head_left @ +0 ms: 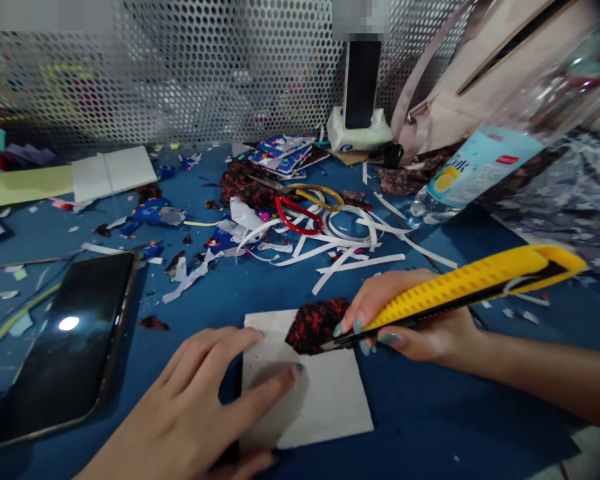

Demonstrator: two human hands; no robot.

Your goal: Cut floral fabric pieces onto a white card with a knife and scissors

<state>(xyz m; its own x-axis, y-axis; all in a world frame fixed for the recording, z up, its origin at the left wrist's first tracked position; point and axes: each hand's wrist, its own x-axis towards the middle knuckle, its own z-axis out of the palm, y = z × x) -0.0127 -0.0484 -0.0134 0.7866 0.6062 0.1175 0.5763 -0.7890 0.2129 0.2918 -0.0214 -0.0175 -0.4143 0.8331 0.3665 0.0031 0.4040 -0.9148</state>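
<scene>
A yellow box cutter is gripped in my right hand, its tip pointing left. Under that tip lies a dark piece of fabric or paper with a red floral pattern, partly covered by my right fingers. The patterned piece rests on the upper edge of a white square of card or paper. Spread across the left side of the white square is my left hand, fingers apart, with a fingertip on its surface just below the patterned piece.
Scissors with red and yellow handles lie among white paper strips and scraps. A smartphone is at left. A plastic bottle leans at right by a bag. Another phone stands before a perforated metal panel.
</scene>
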